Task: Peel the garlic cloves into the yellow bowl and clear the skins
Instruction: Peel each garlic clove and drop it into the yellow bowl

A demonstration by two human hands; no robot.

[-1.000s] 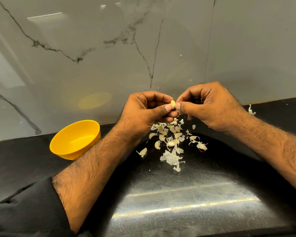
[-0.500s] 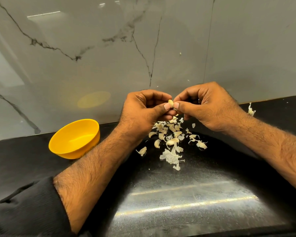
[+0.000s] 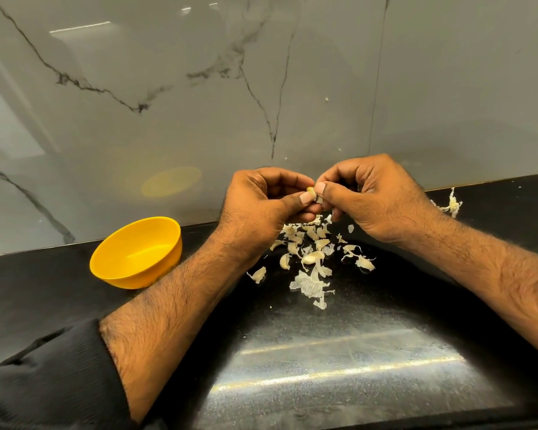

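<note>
Left hand and right hand: thumbs and forefingers together pinch one garlic clove above the black counter. Loose skins and cloves: scattered directly beneath the clove. Yellow bowl: left of the clove, on the counter, apart from the scatter.

- The left hand is bare — no glove, ring or watch shows on it.
- The right hand is bare as well, with short, trimmed nails on the thumbs.
- Both forearms are uncovered and hairy.
- A black sleeve of ribbed, knit-like fabric covers the left arm — it sits pushed up, its edge bunched below the elbow.
- The right arm shows no sleeve in view.
</note>
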